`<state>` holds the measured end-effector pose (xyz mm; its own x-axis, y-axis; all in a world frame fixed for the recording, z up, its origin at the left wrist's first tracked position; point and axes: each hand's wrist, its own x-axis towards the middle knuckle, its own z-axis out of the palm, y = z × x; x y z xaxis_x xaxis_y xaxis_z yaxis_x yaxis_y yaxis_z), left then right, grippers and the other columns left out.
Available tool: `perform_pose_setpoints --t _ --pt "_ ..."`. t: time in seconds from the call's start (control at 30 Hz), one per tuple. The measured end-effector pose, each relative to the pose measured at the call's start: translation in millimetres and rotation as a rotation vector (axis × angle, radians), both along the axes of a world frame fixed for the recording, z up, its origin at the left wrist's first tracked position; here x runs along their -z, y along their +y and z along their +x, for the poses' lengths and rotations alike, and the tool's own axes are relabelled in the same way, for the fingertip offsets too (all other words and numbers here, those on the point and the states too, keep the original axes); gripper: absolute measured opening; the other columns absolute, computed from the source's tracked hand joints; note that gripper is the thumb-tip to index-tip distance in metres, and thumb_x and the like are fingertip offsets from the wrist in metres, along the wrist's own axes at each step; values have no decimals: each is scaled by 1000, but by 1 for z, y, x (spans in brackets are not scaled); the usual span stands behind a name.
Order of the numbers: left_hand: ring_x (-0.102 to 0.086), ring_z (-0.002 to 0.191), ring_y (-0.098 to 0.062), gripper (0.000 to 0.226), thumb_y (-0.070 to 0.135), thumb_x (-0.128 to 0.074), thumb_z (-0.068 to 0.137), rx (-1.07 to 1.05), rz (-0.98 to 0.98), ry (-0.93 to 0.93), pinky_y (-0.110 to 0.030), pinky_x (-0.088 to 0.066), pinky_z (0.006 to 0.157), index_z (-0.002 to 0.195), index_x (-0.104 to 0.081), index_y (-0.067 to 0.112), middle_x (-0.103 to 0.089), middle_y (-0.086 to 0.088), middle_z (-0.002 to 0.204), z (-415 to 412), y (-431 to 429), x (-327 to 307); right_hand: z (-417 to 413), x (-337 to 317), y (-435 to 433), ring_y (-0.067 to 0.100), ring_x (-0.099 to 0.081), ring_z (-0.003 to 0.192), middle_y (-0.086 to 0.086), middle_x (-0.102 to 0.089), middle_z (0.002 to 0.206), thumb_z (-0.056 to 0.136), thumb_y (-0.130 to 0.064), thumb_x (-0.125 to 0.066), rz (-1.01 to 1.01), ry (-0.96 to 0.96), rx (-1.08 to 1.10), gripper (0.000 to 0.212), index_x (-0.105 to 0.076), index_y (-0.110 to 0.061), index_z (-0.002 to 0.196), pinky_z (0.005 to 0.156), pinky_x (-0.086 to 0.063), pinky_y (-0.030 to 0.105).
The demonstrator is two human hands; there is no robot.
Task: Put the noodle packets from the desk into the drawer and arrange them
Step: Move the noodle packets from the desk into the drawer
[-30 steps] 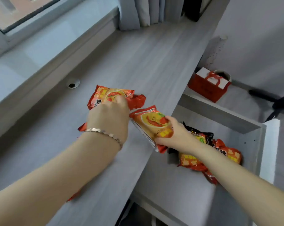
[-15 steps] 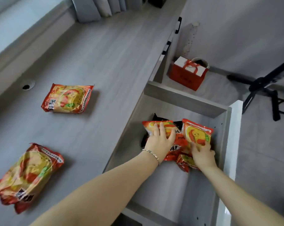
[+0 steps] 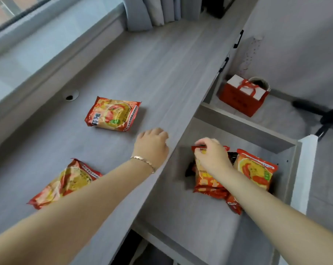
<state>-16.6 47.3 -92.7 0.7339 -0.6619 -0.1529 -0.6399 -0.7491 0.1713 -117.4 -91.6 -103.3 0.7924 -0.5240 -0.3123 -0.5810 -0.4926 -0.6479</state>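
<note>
While your left hand (image 3: pixel 151 148) hangs over the grey wooden bench (image 3: pixel 142 69) with its fingers curled loosely under, it holds nothing and touches no packet. It sits near the bench's edge, right beside the open grey drawer (image 3: pixel 303 169). A thin gold bracelet (image 3: pixel 143 161) goes round that wrist.

Your right hand (image 3: pixel 211 159) is down in the drawer. Its fingers pinch the top edge of a red and yellow noodle packet (image 3: pixel 205 180), which stands tilted under your palm. Just past that hand, on its far right, a second red and yellow packet (image 3: pixel 255 169) leans against the drawer's side wall. A dark packet (image 3: pixel 232 156) peeks out between the two, and you can see only a little of it. Under your right forearm another red packet (image 3: pixel 234 206) pokes out; most of it is hidden.

Two packets are on the bench. One red and yellow packet with a barcode label (image 3: pixel 113 114) lies flat just ahead of your left hand and a bit to its left. The other, a crinkled see-through red packet (image 3: pixel 66 183), lies to the left of your left forearm, partly tucked behind it.

Far beyond your right hand, a red paper gift bag with red handles (image 3: pixel 242 96) stands on the floor beside the drawer's back wall.
</note>
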Motion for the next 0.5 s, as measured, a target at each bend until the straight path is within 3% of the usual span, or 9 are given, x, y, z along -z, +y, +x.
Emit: perform_pose_setpoints --t 0.1,0.23,0.37,0.43,0.5 --pt "-42 121 -33 51 35 -59 81 -246 204 -18 -43 -38 98 124 -45 13 -44 -12 133 41 61 -8 54 -10 38 26 -55 107 13 -59 116 85 -15 -52 5 -50 -160 25 -61 -10 108 91 -38 27" --pt "-41 122 -34 74 51 -68 69 -488 542 174 -43 -41 95 126 -38 15 -40 -13 132 73 139 -4 127 -9 94 31 -58 107 14 -63 113 86 -26 -56 46 -24 -219 32 -56 -8 113 87 -45 36" --pt "-50 113 -31 76 56 -67 69 -578 454 424 -39 -45 90 126 -39 13 -48 -12 127 89 177 8 185 3 124 35 -53 118 21 -56 128 86 -35 -56 229 41 64 51 -46 2 120 94 -43 38" --pt "-55 99 -26 61 51 -66 74 -566 338 424 -35 -48 80 118 -45 14 -56 -9 112 93 183 12 201 16 124 37 -53 119 22 -54 131 89 -36 -51 317 149 129 54 -45 4 125 97 -44 41" --pt "-52 85 -21 48 51 -63 77 -530 286 400 -31 -45 71 108 -49 16 -53 -3 96 93 197 19 208 31 132 36 -57 114 21 -57 129 89 -28 -51 356 198 156 45 -50 2 123 88 -50 41"
